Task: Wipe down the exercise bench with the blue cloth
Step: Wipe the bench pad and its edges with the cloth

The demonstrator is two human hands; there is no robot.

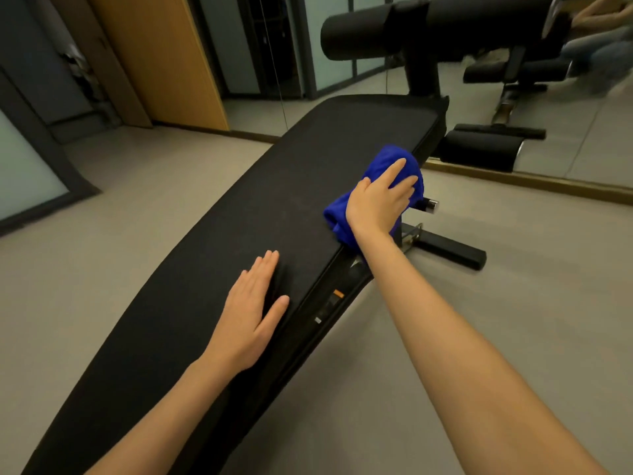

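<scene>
The right hand (376,204) pressed the cloth (385,162) onto the far right edge of the bench (239,217), grip wide. The left hand (251,313) lay flat on the bench nearer, grip wide, holding nothing.

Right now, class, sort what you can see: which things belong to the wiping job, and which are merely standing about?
In the job: bench; blue cloth; right hand, pressing the cloth onto the bench; left hand, flat on the bench.

Just about: wooden door; mirror; floor.
</scene>
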